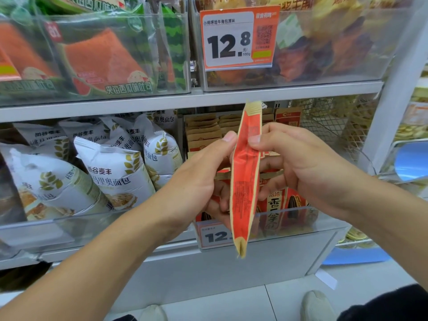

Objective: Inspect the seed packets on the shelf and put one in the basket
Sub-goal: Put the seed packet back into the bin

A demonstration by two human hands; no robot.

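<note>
Our left hand point(206, 172) and right hand point(298, 163) pinch the red seed packet point(246, 177) edge-on, thumbs and curled fingers clamped at nine and three o'clock, before the seed packets on the shelf point(278, 202).

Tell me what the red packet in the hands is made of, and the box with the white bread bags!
The red seed packet looks like thin paper-faced or matte film: it creases softly and has tan, crimped ends. Both the left hand and right hand pinch it. The bin holding the white bread bags looks like clear hard plastic: you can see through its glossy front wall.
</note>
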